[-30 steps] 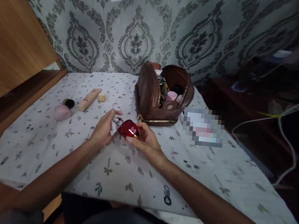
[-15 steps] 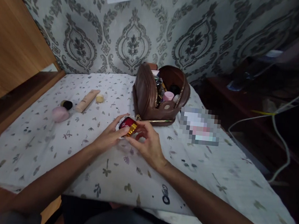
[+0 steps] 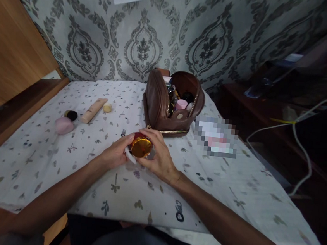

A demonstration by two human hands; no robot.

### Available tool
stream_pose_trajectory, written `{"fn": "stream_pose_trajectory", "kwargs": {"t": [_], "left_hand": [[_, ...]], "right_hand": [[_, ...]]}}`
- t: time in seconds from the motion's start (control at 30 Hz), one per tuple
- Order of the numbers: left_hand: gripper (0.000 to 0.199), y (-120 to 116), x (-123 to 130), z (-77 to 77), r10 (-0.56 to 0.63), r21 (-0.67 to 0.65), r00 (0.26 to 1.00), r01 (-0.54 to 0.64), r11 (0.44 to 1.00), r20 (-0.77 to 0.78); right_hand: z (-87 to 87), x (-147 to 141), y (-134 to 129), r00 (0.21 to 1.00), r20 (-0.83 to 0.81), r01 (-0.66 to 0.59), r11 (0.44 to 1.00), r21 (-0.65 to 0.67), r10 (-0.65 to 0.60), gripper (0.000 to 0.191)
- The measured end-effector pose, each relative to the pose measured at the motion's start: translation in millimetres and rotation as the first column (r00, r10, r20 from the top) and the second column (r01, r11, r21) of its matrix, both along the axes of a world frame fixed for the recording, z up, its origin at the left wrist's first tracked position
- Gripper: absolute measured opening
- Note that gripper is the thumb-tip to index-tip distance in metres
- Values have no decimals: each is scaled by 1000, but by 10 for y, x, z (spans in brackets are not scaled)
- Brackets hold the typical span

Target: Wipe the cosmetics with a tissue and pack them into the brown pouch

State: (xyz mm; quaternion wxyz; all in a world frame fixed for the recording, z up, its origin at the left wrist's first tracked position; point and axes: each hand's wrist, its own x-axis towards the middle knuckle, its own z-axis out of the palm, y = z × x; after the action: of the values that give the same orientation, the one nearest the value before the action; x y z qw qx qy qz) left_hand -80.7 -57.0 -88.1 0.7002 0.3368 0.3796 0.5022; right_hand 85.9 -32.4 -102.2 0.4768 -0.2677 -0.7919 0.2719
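Observation:
A red cosmetic jar [image 3: 141, 147] with a shiny gold lid is held between my two hands above the front middle of the table, its gold face turned up toward me. My left hand [image 3: 117, 150] grips the jar's left side, with a white tissue [image 3: 130, 156] showing under its fingers. Curved round the right side of the gold lid, my right hand [image 3: 162, 157] has its fingers at the top and its thumb below. Just behind the hands stands an unzipped brown leather cosmetic bag [image 3: 157, 103], filled with several items, including a pink-lidded container [image 3: 181, 104].
On the left of the patterned cloth [image 3: 91, 193] lie a beige tube [image 3: 93, 111], a small pale-yellow jar [image 3: 107, 108], a pink sponge [image 3: 64, 126] and a small black-ended item [image 3: 71, 115]. A blurred-out flat item [image 3: 216, 137] lies right of the bag. White cables [image 3: 303, 149] hang at the far right.
The jar has been tilted so its gold lid now faces up toward me rather than its red side. My right hand has closed further round it.

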Motion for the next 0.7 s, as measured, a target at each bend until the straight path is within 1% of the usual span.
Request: {"fn": "stream_pose_trajectory", "kwargs": {"t": [0.1,0.17,0.23,0.3,0.37,0.43,0.5,0.53,0.57,0.63,0.67,0.7], "left_hand": [[52,9,-32,26,-87,10,993,88,996,-81],[53,24,-50,54,-130,-13,980,129,992,-151],[57,39,-65,83,-149,-39,963,144,989,-226],[61,46,-83,109,-108,-36,941,102,994,-321],[63,42,-108,128,-25,16,903,36,999,-428],[61,25,-133,139,50,97,837,4,995,-544],[58,2,-146,139,130,231,737,37,972,-664],[57,-11,-145,132,186,317,673,76,945,-716],[56,-23,-140,122,255,412,606,132,902,-754],[52,-44,-121,92,393,564,481,286,774,-783],[49,-51,-109,77,450,608,433,365,705,-781],[46,-57,-99,64,499,639,401,433,636,-768]], "right_hand": [[-17,4,-4,997,-56,-61,996,-67,58,64],[-23,7,-14,997,-69,-48,991,-124,40,64],[-31,7,-12,998,-62,-1,991,-134,-8,60],[-47,6,4,997,-49,59,993,-100,-64,56],[-67,3,28,993,-23,112,991,-68,-114,55],[-82,1,49,987,21,161,985,-61,-160,53],[-82,-1,54,978,80,199,977,-76,-193,50],[-75,-2,51,973,114,213,972,-97,-202,47],[-64,-3,45,967,152,224,967,-124,-204,43],[-35,-5,30,954,232,237,951,-199,-189,32],[-19,-5,25,949,264,239,940,-244,-173,29],[-3,-5,21,948,281,235,926,-295,-151,27]]}}
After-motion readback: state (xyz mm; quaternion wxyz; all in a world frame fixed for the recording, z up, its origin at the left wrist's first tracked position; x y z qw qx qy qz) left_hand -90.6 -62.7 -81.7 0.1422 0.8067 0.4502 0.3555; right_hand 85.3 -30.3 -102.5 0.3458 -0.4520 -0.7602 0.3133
